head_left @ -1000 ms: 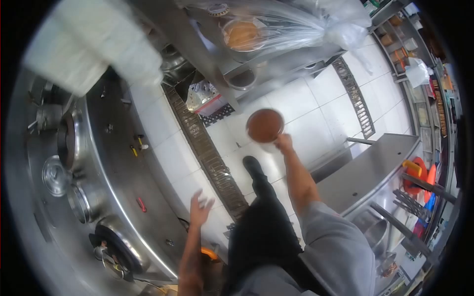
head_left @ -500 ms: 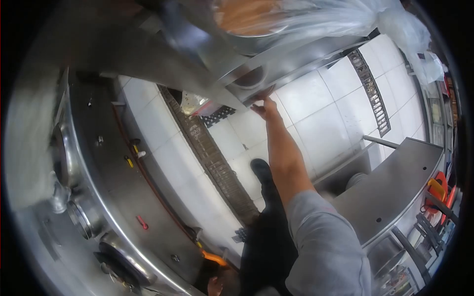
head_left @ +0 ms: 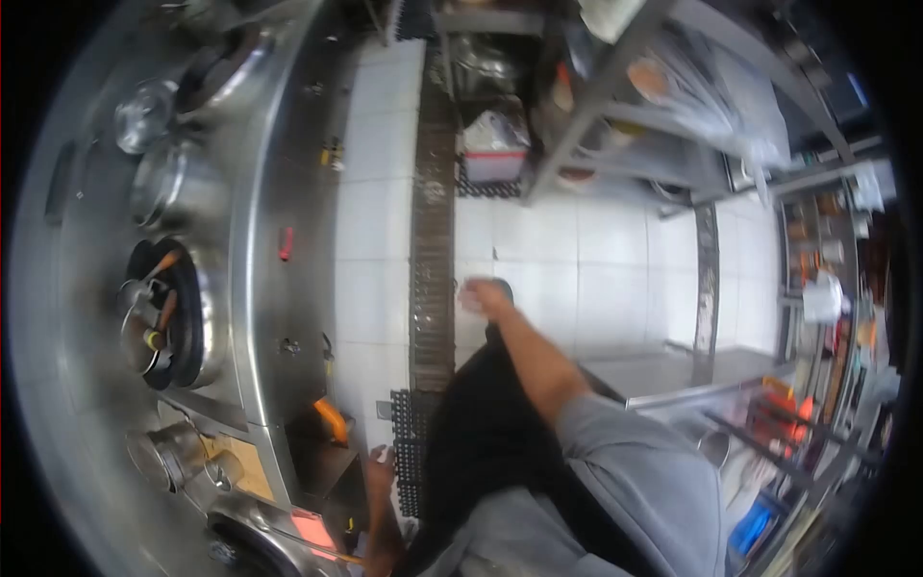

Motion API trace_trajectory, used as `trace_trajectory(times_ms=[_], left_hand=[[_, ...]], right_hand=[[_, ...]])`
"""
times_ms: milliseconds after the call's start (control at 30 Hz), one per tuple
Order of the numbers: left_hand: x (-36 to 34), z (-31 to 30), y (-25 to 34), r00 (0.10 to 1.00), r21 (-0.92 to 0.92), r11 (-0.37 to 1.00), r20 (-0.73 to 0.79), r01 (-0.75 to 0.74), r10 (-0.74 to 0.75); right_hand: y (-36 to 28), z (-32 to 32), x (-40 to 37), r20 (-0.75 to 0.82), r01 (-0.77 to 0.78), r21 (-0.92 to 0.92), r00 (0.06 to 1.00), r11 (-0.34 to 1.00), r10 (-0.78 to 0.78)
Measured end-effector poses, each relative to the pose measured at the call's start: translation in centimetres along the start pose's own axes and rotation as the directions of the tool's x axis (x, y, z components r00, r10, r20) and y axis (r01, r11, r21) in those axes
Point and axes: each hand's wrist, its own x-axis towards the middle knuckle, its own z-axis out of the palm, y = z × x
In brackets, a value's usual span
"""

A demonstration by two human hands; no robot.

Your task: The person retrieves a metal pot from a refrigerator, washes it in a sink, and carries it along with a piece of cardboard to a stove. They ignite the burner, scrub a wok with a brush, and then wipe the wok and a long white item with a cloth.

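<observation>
My right hand is in front of my body, over the white tiled floor and my dark shoe. It is smeared by motion, and I see nothing clearly held in it. Low on the left, my left hand hangs beside the steel stove counter, near an orange handle on the counter's front. Its fingers are blurred too, with a pale spot at their tips that I cannot make out.
Pots and a black pan holding utensils line the counter. A drain grate runs along the floor. Ahead stand a steel rack and a pink-rimmed tub. Shelves are on the right.
My view has turned and pulled back from the steel rack. My right hand, earlier at the rack's lower shelf edge, is now away from it, nearer my body. More of the stove counter shows.
</observation>
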Motion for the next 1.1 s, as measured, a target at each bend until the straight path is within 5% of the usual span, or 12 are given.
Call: trace_trajectory(times_ms=[167,233,300,400,533,667,733,800,967,1033,1067,1100], left_hand=[[-1.7,1.2,-4.8,0.93,0.421,0.831,0.12,-0.364,0.346],[-1.8,1.6,-4.6,0.984,0.261,0.965,0.176,-0.033,-0.014],[-0.7,-0.1,-5.1,0.634,0.504,0.408,0.446,-0.761,0.632],[-0.2,-2.0,-2.3,0.954,0.26,0.964,0.269,0.058,-0.13],[-0.8,-3.0,1.0,0.847,-0.051,0.855,0.177,0.516,-0.501],[1.0,-3.8,1.6,0.915,0.484,0.836,0.4,-0.26,0.054],[-0.5,-3.9,0.8,0.764,0.647,0.41,0.576,-0.643,0.29],[-1.3,-2.3,2.7,0.984,0.548,0.834,0.173,-0.065,-0.038],[-5.8,-3.9,12.0,0.971,0.018,0.989,-0.194,0.148,-0.142],[-8.8,-3.2,6.9,0.912,-0.119,0.982,-0.369,0.147,-0.181],[-10.2,-2.9,4.3,0.884,-0.162,0.979,-0.429,0.126,-0.185],[-12.9,-2.9,3.2,0.846,-0.239,0.964,-0.485,0.114,-0.22]], right_hand=[[-10.1,-13.0,8.1,-0.208,0.355,0.077,0.92,0.932,-0.333],[-15.4,-16.7,11.0,-0.464,0.126,-0.724,0.638,0.678,-0.614],[-19.1,-19.5,13.1,-0.366,-0.002,-0.899,0.55,0.438,-0.75],[-24.2,-20.7,15.2,-0.236,-0.384,-0.923,0.611,-0.022,-0.755],[-28.9,-23.1,20.1,-0.295,-0.555,-0.802,0.689,-0.221,-0.662],[-29.3,-22.6,18.4,-0.42,-0.607,-0.788,0.655,-0.106,-0.628],[-24.8,-23.2,18.9,-0.43,-0.531,-0.842,0.553,0.095,-0.714],[-17.6,-23.2,18.6,-0.39,-0.238,-0.919,0.664,0.314,-0.638],[6.4,-11.9,20.7,0.198,0.188,-0.955,0.98,-0.229,-0.022],[9.4,2.0,13.4,0.513,0.772,-0.293,0.625,-0.564,0.589],[12.7,7.1,9.2,0.649,0.758,-0.566,0.652,-0.324,0.392],[15.4,11.3,6.8,0.756,0.848,-0.271,0.48,-0.455,0.445]])
